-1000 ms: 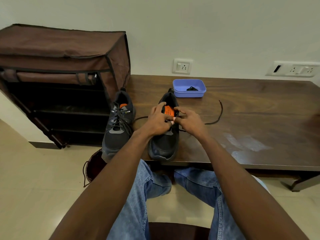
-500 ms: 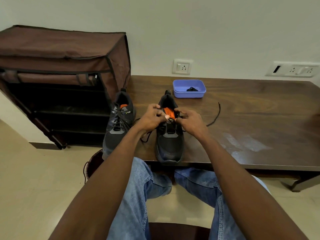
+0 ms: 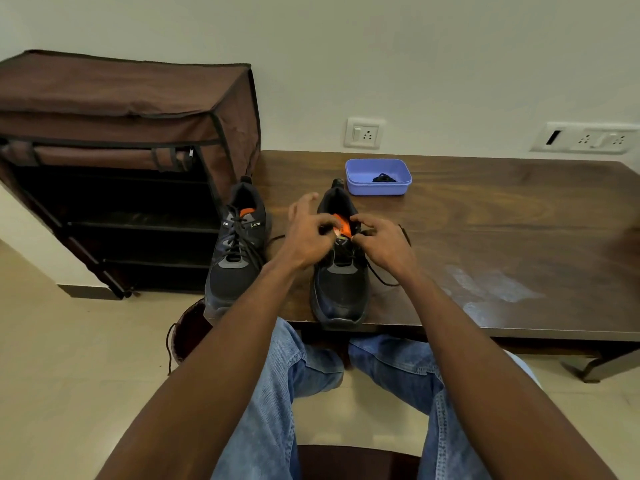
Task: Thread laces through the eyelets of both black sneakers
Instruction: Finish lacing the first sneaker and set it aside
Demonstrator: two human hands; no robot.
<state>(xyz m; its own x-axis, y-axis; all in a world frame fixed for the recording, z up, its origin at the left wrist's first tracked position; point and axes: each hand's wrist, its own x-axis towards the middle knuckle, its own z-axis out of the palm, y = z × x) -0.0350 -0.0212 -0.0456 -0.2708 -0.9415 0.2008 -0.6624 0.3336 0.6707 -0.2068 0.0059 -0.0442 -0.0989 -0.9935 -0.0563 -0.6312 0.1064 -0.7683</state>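
Observation:
Two black sneakers with orange tongue tabs stand on the dark wooden table (image 3: 485, 216). The left sneaker (image 3: 235, 258) is laced, its toe hanging over the table's corner. The right sneaker (image 3: 341, 271) stands in front of me, toe at the table's front edge. My left hand (image 3: 308, 233) is at the tongue's left side, thumb and a finger pinching near the upper eyelets, other fingers spread upward. My right hand (image 3: 384, 240) pinches the black lace (image 3: 384, 278) at the shoe's upper right eyelets. A loop of lace trails right of the shoe.
A blue plastic tray (image 3: 377, 187) holding a small black bundle sits behind the right sneaker. A brown fabric shoe rack (image 3: 121, 161) stands left of the table. A dark round basket (image 3: 188, 334) sits on the floor below the left sneaker. My knees are under the table edge.
The right sneaker has turned from angled to straight and slid a little right. The lace that lay far to the right now loops close beside the shoe. My left fingers have spread upward.

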